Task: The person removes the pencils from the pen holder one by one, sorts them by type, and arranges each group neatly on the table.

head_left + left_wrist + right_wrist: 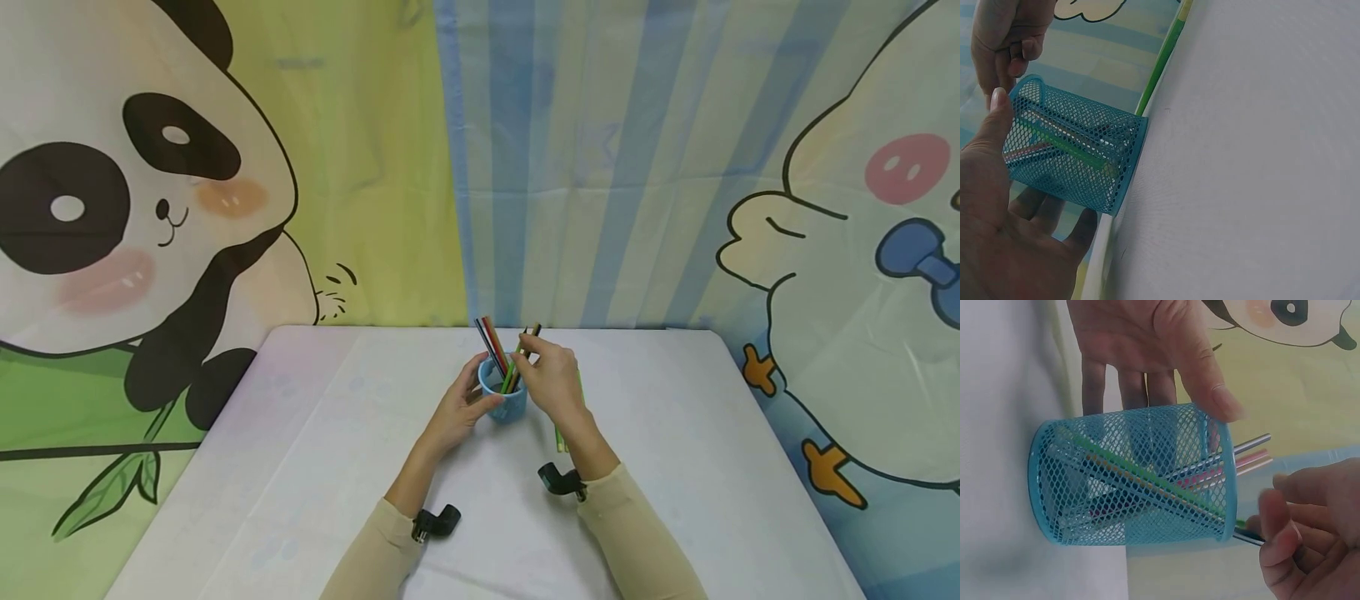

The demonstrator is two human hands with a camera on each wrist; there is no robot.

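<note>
A light-blue mesh pen holder (510,408) stands upright on the table, with several colored pencils (492,343) leaning in it. My left hand (459,407) holds the holder from the left side; in the right wrist view its thumb lies near the rim and its fingers behind the mesh. Above the opening, my right hand (553,377) pinches the upper ends of a green pencil (1147,480) and a dark one beside it, their lower parts inside the holder. The exact fingertip contact is partly hidden.
Green pencils (561,439) lie on the white-covered table (337,467) to the right of the holder, partly hidden under my right forearm. Behind the table hangs a curtain (570,167) with cartoon prints. Each wrist wears a small black camera.
</note>
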